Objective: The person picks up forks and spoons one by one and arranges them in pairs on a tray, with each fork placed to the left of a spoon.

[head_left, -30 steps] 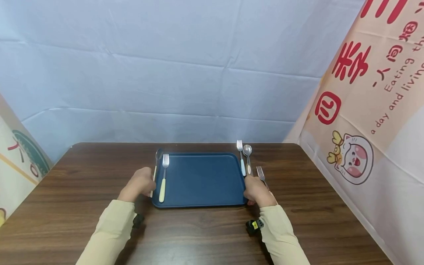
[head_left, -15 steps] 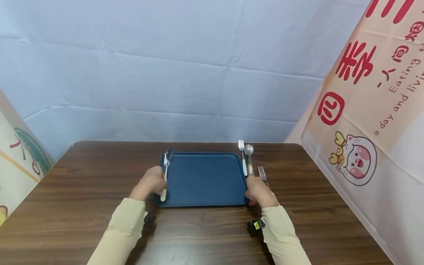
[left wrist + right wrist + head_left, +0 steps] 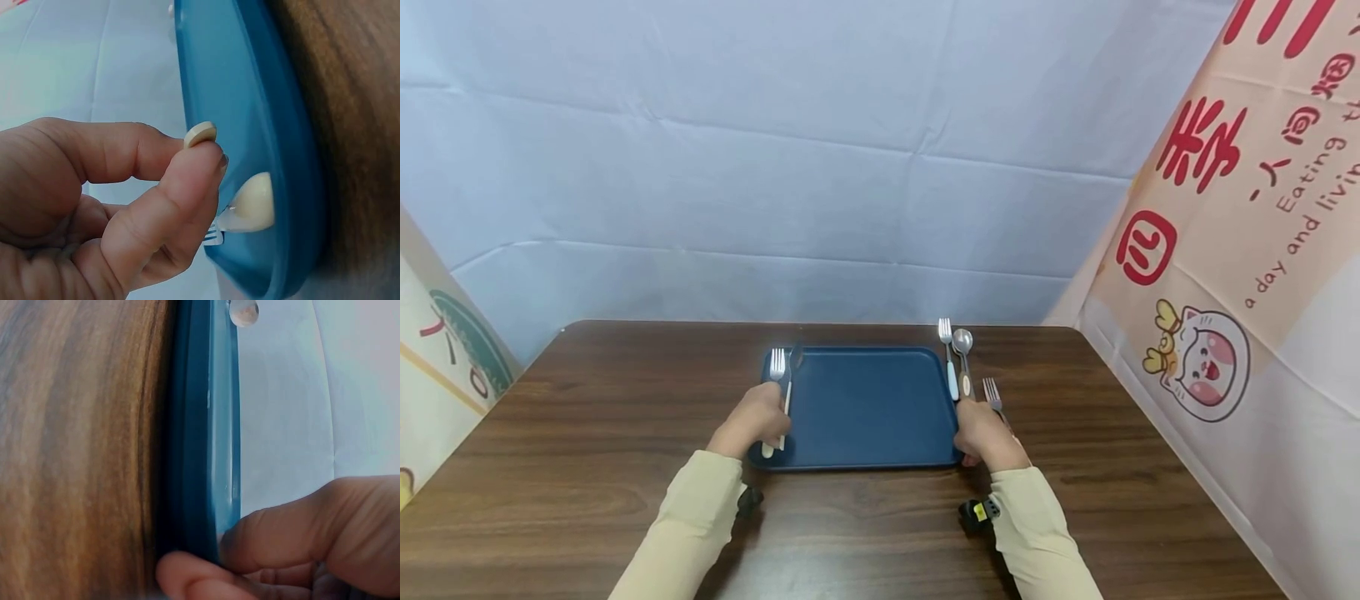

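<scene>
My left hand (image 3: 758, 417) pinches the cream handle of a spoon (image 3: 787, 397) between thumb and fingers, over the left part of the blue tray (image 3: 868, 408). In the left wrist view the end of the spoon handle (image 3: 202, 133) pokes out above the fingertips. A fork (image 3: 777, 364) with a cream handle lies on the tray beside the spoon, its middle hidden by that hand. My right hand (image 3: 987, 435) grips the tray's right edge near the front corner, thumb on the rim (image 3: 225, 487) and fingers against the outer side.
Right of the tray lie a fork with a pale blue handle (image 3: 952, 379), a spoon (image 3: 962, 343) and another fork (image 3: 992, 392), partly behind the right hand. All stand on a brown wooden table (image 3: 865, 533), with a pale cloth backdrop (image 3: 820, 208) behind it.
My left hand has carried the spoon rightward from the tray's left edge, past the fork, to over the tray. The right hand has stayed on the tray's edge.
</scene>
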A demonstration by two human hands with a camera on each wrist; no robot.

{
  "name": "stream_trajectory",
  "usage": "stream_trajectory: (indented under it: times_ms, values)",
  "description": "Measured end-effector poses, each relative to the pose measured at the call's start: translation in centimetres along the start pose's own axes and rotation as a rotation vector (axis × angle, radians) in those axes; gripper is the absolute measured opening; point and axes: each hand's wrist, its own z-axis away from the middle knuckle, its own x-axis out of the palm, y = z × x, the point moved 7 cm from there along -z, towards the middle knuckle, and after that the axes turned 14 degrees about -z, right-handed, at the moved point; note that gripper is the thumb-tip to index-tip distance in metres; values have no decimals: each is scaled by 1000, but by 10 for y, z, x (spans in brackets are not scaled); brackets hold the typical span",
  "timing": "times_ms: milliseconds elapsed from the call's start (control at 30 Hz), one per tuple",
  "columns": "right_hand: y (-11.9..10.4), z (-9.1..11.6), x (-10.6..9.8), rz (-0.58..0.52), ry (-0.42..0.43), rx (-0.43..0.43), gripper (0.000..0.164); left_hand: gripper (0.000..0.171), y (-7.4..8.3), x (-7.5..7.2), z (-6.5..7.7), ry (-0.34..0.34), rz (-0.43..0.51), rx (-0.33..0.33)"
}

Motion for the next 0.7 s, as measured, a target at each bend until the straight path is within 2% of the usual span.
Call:
stream_trajectory:
  times_ms: [300, 700]
  values:
    - [2, -2, 1, 1, -6, 26, 11, 19, 2, 6, -4, 31, -63, 25]
    - [3, -2, 0, 4, -4, 32, 9, 20, 6, 9, -4, 31, -85, -14]
